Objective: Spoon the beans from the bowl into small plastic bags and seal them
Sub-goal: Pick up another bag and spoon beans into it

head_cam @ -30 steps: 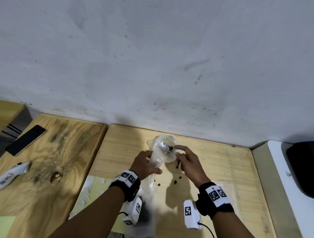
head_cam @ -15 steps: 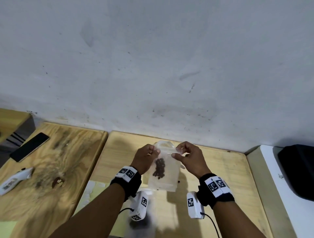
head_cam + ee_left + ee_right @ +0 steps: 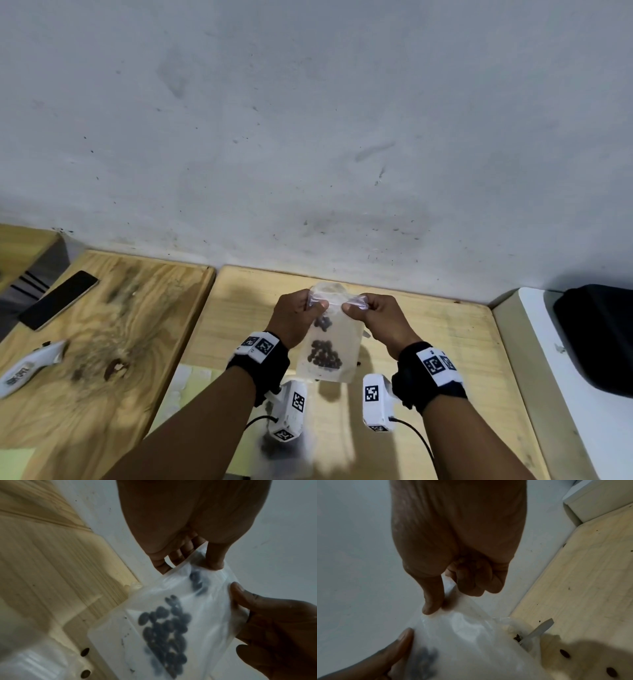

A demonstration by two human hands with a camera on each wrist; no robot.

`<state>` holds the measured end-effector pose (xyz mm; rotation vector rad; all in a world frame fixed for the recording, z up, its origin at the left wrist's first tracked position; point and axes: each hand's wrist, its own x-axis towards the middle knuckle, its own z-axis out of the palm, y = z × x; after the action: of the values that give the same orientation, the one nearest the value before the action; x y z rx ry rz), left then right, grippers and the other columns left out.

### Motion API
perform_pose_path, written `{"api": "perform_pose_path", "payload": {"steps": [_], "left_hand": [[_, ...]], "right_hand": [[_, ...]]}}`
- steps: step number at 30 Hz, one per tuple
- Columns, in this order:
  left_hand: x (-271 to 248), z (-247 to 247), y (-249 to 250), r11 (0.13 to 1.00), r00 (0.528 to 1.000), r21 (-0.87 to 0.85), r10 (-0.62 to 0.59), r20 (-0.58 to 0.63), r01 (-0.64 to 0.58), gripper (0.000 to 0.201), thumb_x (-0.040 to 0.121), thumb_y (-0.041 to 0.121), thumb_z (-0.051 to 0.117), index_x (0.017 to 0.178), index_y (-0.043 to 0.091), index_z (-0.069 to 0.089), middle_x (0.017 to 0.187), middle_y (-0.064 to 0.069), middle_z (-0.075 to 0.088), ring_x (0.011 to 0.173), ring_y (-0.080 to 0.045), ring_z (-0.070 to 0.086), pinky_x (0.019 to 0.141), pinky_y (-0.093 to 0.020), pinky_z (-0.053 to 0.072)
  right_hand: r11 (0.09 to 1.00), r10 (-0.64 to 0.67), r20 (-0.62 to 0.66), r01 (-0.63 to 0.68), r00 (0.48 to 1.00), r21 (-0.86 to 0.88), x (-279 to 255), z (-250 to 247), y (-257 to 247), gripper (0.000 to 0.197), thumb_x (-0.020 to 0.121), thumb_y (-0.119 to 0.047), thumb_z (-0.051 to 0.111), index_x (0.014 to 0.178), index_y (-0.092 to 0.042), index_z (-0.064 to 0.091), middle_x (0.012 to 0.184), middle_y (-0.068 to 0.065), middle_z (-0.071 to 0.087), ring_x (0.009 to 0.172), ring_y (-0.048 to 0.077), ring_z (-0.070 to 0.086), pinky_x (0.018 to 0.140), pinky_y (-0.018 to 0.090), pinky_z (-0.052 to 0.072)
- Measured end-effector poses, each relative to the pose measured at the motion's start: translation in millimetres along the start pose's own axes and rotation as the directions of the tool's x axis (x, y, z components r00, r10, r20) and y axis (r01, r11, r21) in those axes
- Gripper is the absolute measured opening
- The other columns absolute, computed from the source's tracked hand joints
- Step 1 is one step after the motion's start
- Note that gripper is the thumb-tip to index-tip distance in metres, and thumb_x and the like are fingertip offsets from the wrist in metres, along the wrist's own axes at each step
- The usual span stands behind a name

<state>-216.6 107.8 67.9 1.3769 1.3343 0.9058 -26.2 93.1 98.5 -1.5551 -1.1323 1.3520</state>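
Note:
A small clear plastic bag point(image 3: 346, 346) hangs upright above the light wooden table point(image 3: 445, 329). Dark beans point(image 3: 323, 356) lie in its lower half and a few sit higher up. My left hand point(image 3: 317, 304) pinches the bag's top edge at the left. My right hand point(image 3: 352, 306) pinches the same edge at the right. In the left wrist view my left hand point(image 3: 197, 559) grips the bag point(image 3: 211, 608) between thumb and curled fingers. The right wrist view has my right hand point(image 3: 452, 599) pinching the bag point(image 3: 471, 635). A grey spoon handle point(image 3: 542, 627) lies on the table behind the bag.
Loose beans point(image 3: 565, 653) lie on the table. A blurred translucent container with dark contents point(image 3: 281, 448) sits under my left wrist. A phone point(image 3: 58, 299) and a white device point(image 3: 27, 368) lie on the left table. A black object point(image 3: 596, 339) rests on the white surface at right.
One second ago my right hand held a spoon in the bag's open mouth. The spoon has left my hand, and both hands now pinch the bag's flattened top edge.

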Motion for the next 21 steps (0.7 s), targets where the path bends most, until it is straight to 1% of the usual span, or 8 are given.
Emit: {"api": "perform_pose_path", "payload": {"steps": [5,8,10,12,14,16,19,21], "left_hand": [[-2,-2,0,0.975,0.988,-0.169,-0.152,-0.024,0.146,0.026,0.087,0.028,0.067,0.070,0.009,0.072,0.072,-0.007,0.071,0.070,-0.022,0.061,0.071,-0.037,0.049],[-8,-4,-3,0.955,0.985,-0.250,-0.171,-0.024,0.159,0.025,0.087,0.022,0.067,0.068,0.006,0.072,0.072,-0.014,0.068,0.070,-0.021,0.058,0.070,-0.036,0.047],[-12,-3,-3,0.954,0.982,-0.246,-0.185,-0.030,0.172,0.029,0.084,0.028,0.070,0.068,0.003,0.070,0.073,-0.017,0.066,0.070,-0.020,0.057,0.069,-0.036,0.046],[-15,-1,-3,0.940,0.971,-0.259,-0.235,-0.030,0.220,0.029,0.085,0.030,0.070,0.078,0.002,0.072,0.077,-0.018,0.067,0.070,-0.021,0.058,0.067,-0.036,0.048],[-17,-3,-7,0.905,0.942,-0.289,-0.335,-0.030,0.312,0.027,0.089,0.028,0.066,0.087,0.002,0.071,0.079,-0.015,0.066,0.071,-0.024,0.060,0.065,-0.036,0.052],[-23,-8,-16,0.865,0.905,-0.320,-0.423,-0.049,0.388,0.022,0.091,0.026,0.064,0.087,0.005,0.069,0.084,-0.013,0.066,0.075,-0.027,0.064,0.064,-0.040,0.057],[-35,-21,-33,0.837,0.868,-0.325,-0.489,-0.082,0.440,0.014,0.087,0.022,0.069,0.100,0.017,0.065,0.096,-0.017,0.070,0.082,-0.034,0.067,0.069,-0.050,0.059],[-48,-28,-43,0.835,0.865,-0.307,-0.497,-0.066,0.456,0.036,0.083,0.009,0.072,0.112,0.022,0.054,0.097,-0.017,0.067,0.083,-0.033,0.066,0.068,-0.046,0.058]], "right_hand": [[0.992,0.110,-0.084,-0.104,0.990,0.075,-5,-6,-1,0.024,0.078,-0.023,0.084,0.074,-0.010,0.064,0.062,0.002,0.051,0.044,0.011,0.031,0.044,0.021,0.025],[0.981,0.165,-0.076,-0.156,0.983,0.112,-9,-9,3,0.028,0.079,-0.025,0.083,0.069,-0.013,0.059,0.062,-0.002,0.054,0.047,0.012,0.027,0.046,0.021,0.022],[0.971,0.195,-0.100,-0.178,0.976,0.162,-12,-3,6,0.032,0.081,-0.022,0.080,0.064,-0.017,0.053,0.066,-0.001,0.054,0.049,0.013,0.028,0.045,0.021,0.022],[0.969,0.199,-0.134,-0.174,0.971,0.178,-15,4,9,0.030,0.084,-0.021,0.077,0.066,-0.019,0.054,0.066,-0.001,0.053,0.045,0.012,0.032,0.042,0.020,0.024],[0.976,0.188,-0.145,-0.170,0.971,0.133,-22,14,15,0.018,0.087,-0.021,0.075,0.084,-0.018,0.057,0.065,-0.001,0.056,0.040,0.008,0.038,0.038,0.020,0.027],[0.980,0.183,-0.083,-0.175,0.980,0.090,-29,20,26,0.025,0.087,-0.016,0.075,0.096,-0.018,0.052,0.066,0.000,0.058,0.039,0.008,0.043,0.037,0.019,0.029],[0.978,0.197,0.055,-0.192,0.979,-0.083,-38,33,49,0.017,0.084,-0.004,0.074,0.086,-0.014,0.060,0.069,0.005,0.058,0.044,0.013,0.042,0.041,0.018,0.028],[0.968,0.238,0.020,-0.235,0.971,-0.093,-43,41,67,0.013,0.083,-0.001,0.073,0.087,-0.012,0.069,0.070,0.005,0.056,0.045,0.015,0.040,0.042,0.019,0.029]]}}
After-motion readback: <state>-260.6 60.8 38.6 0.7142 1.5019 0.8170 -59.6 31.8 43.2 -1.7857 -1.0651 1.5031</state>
